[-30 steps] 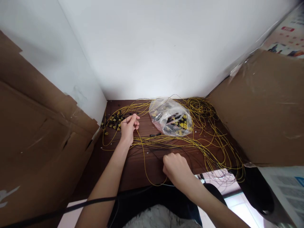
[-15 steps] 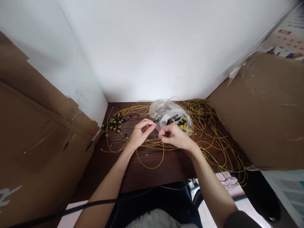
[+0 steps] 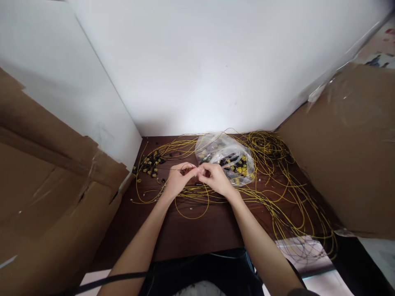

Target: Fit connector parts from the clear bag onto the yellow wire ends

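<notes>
Yellow wire (image 3: 191, 218), pinched in fingers (image 3: 191, 174), looping below

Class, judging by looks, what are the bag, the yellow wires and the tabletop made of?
Bag: thin, glossy clear plastic; contents show through.
Yellow wires: probably smooth plastic coating, from their even colour and supple curves.
Tabletop: perhaps wood or laminate, from its dark brown, low-sheen surface.

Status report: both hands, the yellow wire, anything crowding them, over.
Left hand, right hand: pinched, meeting at the tips; exact grip unclear. Yellow wire looping below. Clear plastic bag close beyond right hand.
</notes>
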Demonstrator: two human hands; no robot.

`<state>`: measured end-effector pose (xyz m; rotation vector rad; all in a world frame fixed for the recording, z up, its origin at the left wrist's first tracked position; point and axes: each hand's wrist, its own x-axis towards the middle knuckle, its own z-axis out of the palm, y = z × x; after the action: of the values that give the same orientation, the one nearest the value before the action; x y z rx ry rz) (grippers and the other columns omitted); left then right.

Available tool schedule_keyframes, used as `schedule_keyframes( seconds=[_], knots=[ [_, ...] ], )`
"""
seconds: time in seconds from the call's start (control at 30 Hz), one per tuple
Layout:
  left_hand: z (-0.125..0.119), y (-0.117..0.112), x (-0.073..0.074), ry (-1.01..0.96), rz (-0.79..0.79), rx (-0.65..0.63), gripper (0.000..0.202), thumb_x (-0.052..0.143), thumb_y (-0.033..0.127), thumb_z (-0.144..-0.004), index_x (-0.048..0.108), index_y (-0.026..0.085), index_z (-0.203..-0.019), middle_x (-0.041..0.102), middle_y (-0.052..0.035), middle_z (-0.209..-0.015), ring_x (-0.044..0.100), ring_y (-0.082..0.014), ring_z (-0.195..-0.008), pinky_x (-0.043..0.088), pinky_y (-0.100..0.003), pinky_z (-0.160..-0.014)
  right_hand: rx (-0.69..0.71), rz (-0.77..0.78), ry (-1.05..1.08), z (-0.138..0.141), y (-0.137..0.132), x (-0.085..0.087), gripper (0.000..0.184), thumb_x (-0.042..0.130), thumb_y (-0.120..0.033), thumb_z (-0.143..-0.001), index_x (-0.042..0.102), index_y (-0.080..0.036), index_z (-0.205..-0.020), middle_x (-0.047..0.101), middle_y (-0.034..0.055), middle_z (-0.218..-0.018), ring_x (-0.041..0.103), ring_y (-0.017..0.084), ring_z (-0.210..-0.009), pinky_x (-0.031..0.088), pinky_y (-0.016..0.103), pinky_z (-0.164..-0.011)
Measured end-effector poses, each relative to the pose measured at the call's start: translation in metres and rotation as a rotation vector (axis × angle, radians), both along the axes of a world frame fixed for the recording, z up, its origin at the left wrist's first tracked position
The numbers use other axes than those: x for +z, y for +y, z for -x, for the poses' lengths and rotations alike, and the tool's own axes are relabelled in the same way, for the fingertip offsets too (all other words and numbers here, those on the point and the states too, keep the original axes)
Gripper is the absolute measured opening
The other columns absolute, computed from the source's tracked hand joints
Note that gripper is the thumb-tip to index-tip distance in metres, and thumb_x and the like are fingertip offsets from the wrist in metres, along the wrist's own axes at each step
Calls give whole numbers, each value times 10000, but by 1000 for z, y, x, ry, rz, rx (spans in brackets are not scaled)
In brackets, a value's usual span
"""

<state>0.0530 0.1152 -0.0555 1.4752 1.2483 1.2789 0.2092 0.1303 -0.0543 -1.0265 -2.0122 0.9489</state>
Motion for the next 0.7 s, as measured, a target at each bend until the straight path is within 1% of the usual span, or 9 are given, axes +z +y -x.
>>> schedule_keyframes(
  seconds=[0.1,0.2,0.27,0.33,0.4,0.47,0.57,0.63,0.7],
  knots=[
    [1,0,-4,-4,11,-25,158,680,253,-695,631,145,-590,647,-24,-660,558,-124,-634,425,-226,-617,-21,1,47,-1,1,-2,100,539,-195,-754,602,-136,-703,541,-28,-614,466,75,-556,346,184,-542],
    [3,2,-6,-51,44,-1,118,686,261,-690,676,146,-661,662,-38,-692,568,-129,-650,426,-224,-610,-45,164,227,0,3,-6,149,569,-292,-772,595,-146,-766,563,-24,-632,521,78,-515,381,189,-509],
    [4,2,-7,-106,91,58,141,696,273,-677,707,153,-750,664,-38,-682,548,-116,-594,397,-210,-537,-103,301,385,1,5,-9,220,629,-353,-730,563,-158,-807,572,-29,-640,541,83,-463,364,184,-436],
    [5,3,-8,-174,128,108,190,697,285,-672,717,160,-814,658,-30,-668,481,-81,-499,334,-194,-458,-176,393,512,1,6,-10,300,697,-377,-659,528,-167,-789,576,-37,-623,533,84,-415,311,171,-370],
    [5,3,-8,-233,140,127,215,688,296,-683,717,164,-850,655,-21,-670,397,-48,-433,279,-186,-419,-224,454,576,2,7,-10,329,731,-383,-614,523,-162,-741,581,-37,-596,503,69,-383,268,161,-343],
    [5,2,-7,-259,144,131,230,685,299,-687,713,166,-871,666,-24,-692,372,-38,-418,263,-183,-409,-237,512,602,2,7,-8,334,748,-384,-586,556,-147,-721,590,-30,-578,471,52,-374,252,157,-339],
    [2,2,-7,-219,136,129,208,698,293,-673,713,162,-834,697,-53,-751,517,-86,-517,329,-185,-439,-224,580,637,4,6,-6,351,759,-371,-562,625,-133,-782,609,-23,-578,444,41,-382,276,164,-357],
    [0,1,-8,-165,109,103,174,700,283,-673,713,163,-799,706,-64,-780,606,-138,-656,409,-199,-518,-209,582,654,6,6,-7,338,752,-362,-571,651,-135,-800,619,-20,-587,445,42,-396,297,171,-373],
    [-2,1,-8,-118,68,66,134,691,266,-685,711,165,-771,707,-59,-791,630,-159,-738,461,-225,-627,-197,550,658,7,6,-8,292,739,-357,-591,661,-139,-769,630,-12,-598,459,49,-418,315,177,-389]
  ],
)
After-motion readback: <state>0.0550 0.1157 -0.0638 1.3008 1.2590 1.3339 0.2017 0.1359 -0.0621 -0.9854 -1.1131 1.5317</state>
